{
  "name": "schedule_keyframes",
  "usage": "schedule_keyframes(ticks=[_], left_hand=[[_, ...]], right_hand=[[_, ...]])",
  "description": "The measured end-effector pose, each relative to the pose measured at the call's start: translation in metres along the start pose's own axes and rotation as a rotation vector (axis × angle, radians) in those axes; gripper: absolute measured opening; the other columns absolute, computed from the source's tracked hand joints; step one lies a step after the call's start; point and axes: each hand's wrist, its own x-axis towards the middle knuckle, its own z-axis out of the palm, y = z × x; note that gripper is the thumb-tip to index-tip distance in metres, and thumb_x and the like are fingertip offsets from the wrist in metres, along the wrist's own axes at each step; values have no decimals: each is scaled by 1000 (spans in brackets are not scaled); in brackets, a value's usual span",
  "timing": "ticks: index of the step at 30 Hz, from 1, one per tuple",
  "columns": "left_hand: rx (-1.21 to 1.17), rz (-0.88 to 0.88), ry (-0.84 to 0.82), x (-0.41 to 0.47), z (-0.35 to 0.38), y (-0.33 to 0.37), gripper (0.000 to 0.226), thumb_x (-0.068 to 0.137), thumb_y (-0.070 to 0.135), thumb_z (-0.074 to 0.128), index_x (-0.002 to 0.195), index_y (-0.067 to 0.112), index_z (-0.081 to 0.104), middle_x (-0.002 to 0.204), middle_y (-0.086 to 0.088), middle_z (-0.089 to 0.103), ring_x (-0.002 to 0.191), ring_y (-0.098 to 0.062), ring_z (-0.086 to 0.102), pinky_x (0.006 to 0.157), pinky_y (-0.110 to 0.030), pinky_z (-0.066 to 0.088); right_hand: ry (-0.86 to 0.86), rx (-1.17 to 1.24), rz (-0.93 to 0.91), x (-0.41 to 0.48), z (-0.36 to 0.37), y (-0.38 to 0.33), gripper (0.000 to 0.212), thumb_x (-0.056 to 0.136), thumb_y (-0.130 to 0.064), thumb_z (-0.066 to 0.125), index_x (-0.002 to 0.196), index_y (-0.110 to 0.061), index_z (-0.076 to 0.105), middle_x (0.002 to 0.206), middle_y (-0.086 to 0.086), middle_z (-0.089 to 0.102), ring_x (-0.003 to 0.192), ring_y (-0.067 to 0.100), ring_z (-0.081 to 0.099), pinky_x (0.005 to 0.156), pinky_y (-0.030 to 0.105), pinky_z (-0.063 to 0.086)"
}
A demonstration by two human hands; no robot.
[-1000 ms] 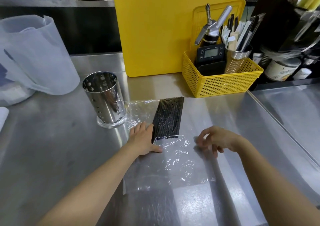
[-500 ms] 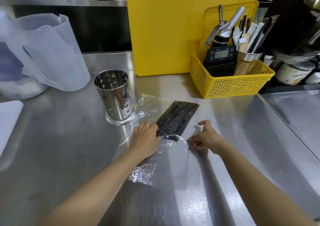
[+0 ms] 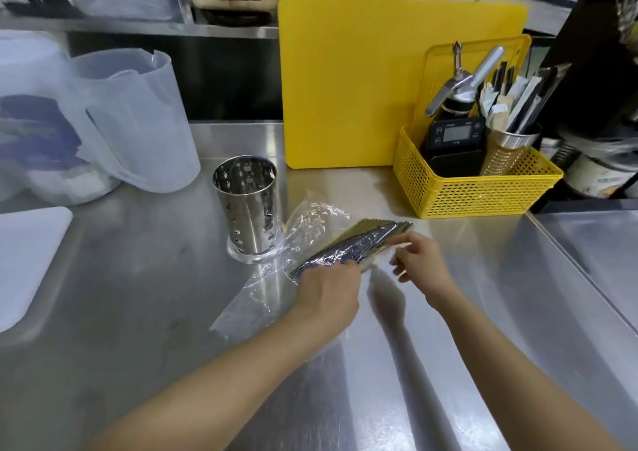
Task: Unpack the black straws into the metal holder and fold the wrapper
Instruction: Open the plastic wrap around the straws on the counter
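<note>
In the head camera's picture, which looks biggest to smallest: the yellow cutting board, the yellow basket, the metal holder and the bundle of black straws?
1. Yellow cutting board, clearly largest.
2. Yellow basket.
3. Metal holder and bundle of black straws: these look about alike, the holder wider and the bundle longer but thinner, so I won't rank them.

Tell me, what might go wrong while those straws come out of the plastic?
The left hand holds the flat bundle of black straws tilted over the steel counter; loose ones could slide out and scatter. The crinkled clear plastic wrapper reaches the base of the perforated metal holder, so a hard tug might knock it over.
</note>
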Motion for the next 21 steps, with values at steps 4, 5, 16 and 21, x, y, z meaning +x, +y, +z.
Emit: schedule_keyframes(ticks=[4,5,16,21], left_hand=[[46,53,52,2,-20,-14,29,82,-3,41,105,11,53,107,-12,65,99,-34,61,66,-32,33],[56,74,65,3,-27,-16,29,81,-4,41,103,11,55,105,-12,65,98,-35,61,65,-31,32],[68,105,329,20,-106,-53,38,84,-6,44,110,18,58,102,-9,66,86,-30,60,62,-33,36],[-1,120,481,30,-158,-56,28,89,0,46,104,19,60,102,-5,67,92,-31,60,67,-37,44]], right_hand=[[28,-507,-166,9,-6,9,49,76,2,61,121,-17,60,119,15,53,110,33,51,90,36,38],[45,-598,-200,8,-6,9,46,77,-6,66,120,-22,62,128,12,49,119,32,45,94,37,33],[38,-73,-381,6,-32,-37,10,82,-9,68,77,-18,70,83,0,67,84,10,61,74,12,43],[108,-43,-484,4,-45,-73,7,83,-12,67,83,-19,71,88,0,69,84,11,61,73,15,43]])
